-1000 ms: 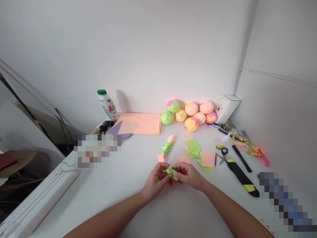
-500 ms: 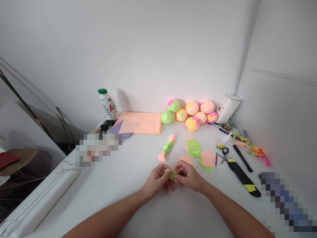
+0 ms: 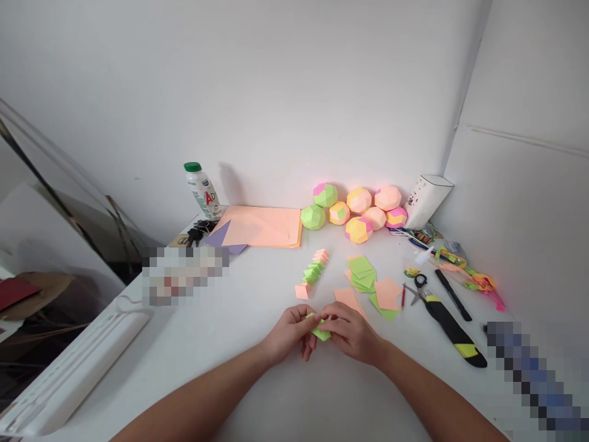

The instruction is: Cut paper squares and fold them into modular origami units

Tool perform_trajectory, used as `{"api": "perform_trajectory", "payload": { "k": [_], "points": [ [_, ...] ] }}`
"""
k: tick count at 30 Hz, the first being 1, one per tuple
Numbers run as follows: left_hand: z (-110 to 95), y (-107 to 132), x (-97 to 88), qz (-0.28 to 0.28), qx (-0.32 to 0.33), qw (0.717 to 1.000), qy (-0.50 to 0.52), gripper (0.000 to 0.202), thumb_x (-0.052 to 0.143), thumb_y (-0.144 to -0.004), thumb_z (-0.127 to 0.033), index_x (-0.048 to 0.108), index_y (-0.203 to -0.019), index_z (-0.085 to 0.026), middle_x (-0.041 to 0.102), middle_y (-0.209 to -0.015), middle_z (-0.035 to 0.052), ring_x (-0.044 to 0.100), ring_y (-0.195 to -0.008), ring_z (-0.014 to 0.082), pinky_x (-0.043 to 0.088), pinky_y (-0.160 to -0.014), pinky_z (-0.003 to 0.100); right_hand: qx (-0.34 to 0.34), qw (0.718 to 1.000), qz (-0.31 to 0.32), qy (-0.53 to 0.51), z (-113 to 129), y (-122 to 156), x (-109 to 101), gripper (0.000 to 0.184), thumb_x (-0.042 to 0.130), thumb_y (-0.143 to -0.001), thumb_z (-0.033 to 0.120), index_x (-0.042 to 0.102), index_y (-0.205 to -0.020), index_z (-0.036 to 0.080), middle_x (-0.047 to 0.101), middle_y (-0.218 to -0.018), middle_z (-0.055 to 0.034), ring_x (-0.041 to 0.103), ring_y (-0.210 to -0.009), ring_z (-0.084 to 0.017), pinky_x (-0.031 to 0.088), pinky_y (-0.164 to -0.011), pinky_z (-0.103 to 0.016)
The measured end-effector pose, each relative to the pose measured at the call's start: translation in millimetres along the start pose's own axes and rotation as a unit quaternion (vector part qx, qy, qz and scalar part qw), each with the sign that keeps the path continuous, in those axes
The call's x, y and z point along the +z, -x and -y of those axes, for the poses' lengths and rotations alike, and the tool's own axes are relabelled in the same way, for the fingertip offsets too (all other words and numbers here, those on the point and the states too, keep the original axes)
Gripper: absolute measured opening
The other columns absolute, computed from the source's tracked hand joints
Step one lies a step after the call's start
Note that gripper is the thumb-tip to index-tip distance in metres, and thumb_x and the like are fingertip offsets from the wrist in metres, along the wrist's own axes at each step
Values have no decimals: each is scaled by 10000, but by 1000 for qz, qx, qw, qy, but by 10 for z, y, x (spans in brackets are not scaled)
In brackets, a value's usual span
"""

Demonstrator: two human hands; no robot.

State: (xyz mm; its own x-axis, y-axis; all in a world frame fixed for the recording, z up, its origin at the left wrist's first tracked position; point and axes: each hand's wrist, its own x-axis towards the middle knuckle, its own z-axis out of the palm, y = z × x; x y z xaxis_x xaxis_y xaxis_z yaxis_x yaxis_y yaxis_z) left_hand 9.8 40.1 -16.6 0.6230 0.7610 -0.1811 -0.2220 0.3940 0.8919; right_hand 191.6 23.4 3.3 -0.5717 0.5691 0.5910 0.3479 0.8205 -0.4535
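Note:
A small green piece of folded paper [image 3: 322, 333] is held between my two hands, just above the table. My left hand [image 3: 289, 331] pinches its left side with thumb and fingers. My right hand [image 3: 352, 331] grips its upper right edge, fingertips close to the left thumb. Fingers cover part of the paper. Beyond the hands runs a row of folded paper pieces, with green ones [image 3: 313, 271] in the middle and a peach one [image 3: 302, 291] at the near end. Loose green sheets [image 3: 362, 273] and peach sheets [image 3: 388, 294] lie to the right.
Several paper balls [image 3: 359, 230] sit against the wall. Peach paper [image 3: 262, 226] lies left of them, near a bottle [image 3: 202, 193]. On the right are scissors [image 3: 419, 288], a black-and-yellow tool [image 3: 453, 331], a black pen-like stick [image 3: 453, 294] and a white container [image 3: 427, 202].
The green paper has turned in my hands and shows more of its face. My right fingers have shifted left over its top edge. The view has moved slightly.

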Motion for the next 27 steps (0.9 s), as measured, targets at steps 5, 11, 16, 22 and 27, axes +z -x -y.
{"api": "perform_trajectory", "payload": {
  "k": [5, 11, 16, 22, 27],
  "points": [
    [1, 4, 32, -21, -6, 999, -35, 351, 585, -773, -500, 467, -723, -173, 563, -410, -58, 445, -246, 71, 293, -271, 153, -39, 994, 5, 99, 50, -31, 10, 169, 473, -862, 73, 604, -845, 180, 609, -861, -62, 532, -756, -143, 484, -647, -264],
    [-19, 7, 51, -46, -24, 996, -66, 371, 610, -738, -515, 466, -721, -173, 527, -388, -78, 421, -224, 67, 261, -253, 150, -42, 984, 26, 170, 42, -20, 13, 188, 467, -873, 63, 618, -812, 157, 594, -695, -27, 492, -652, -126, 447, -594, -238],
    [-33, 22, 114, -61, -31, 995, -71, 379, 612, -730, -524, 500, -734, -161, 623, -505, -14, 604, -402, 141, 450, -382, 221, -17, 982, 74, 173, -2, 19, -10, 248, 412, -875, 60, 609, -757, 154, 594, -698, -35, 483, -642, -132, 428, -574, -240],
    [-32, 55, 135, -44, -17, 995, -87, 304, 621, -753, -425, 585, -876, -150, 706, -800, 68, 674, -776, 201, 537, -734, 328, 89, 991, 91, 53, -27, 15, -48, 232, 413, -867, 127, 594, -727, 168, 598, -699, -52, 531, -677, -152, 452, -590, -250],
    [-35, 72, 135, -51, -10, 996, -76, 257, 593, -774, -400, 593, -855, -156, 693, -854, 70, 660, -840, 218, 537, -754, 347, 226, 971, 73, -42, -23, 16, -44, 165, 504, -817, 119, 594, -690, 175, 582, -689, -24, 526, -612, -126, 435, -555, -225]
  ]
}}
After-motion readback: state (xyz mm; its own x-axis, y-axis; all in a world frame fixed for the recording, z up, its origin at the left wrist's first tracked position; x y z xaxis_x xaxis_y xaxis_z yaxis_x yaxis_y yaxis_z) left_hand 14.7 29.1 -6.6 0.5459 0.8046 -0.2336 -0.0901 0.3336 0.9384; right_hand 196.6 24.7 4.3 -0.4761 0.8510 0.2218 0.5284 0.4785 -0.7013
